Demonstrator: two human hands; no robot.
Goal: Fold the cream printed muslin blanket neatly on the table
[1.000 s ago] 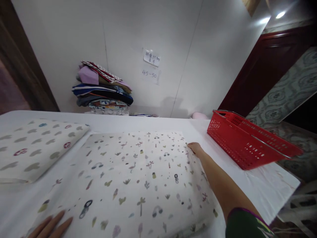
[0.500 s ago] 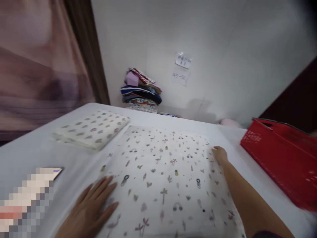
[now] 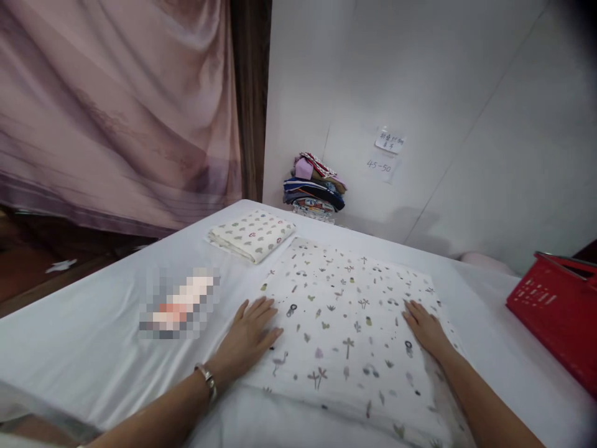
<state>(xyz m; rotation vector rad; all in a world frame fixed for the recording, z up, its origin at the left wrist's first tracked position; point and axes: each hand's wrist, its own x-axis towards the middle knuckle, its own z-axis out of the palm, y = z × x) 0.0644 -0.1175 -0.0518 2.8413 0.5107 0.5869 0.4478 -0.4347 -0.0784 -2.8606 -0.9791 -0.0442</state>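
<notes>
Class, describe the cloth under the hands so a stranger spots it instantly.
On the white table, left of the red basket, a white cloth lies under the left hand and right hand. Unlike the folded cloth with grey shapes, it shows palm trees and flamingos.

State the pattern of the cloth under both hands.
The cloth: small palms, flamingos, rainbows on white; head view.

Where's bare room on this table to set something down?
The white table shows bare left of the pixelated item, and between the right forearm and red basket. The middle is crowded: left hand and right hand on the spread cloth, folded cloth near its far left corner.
</notes>
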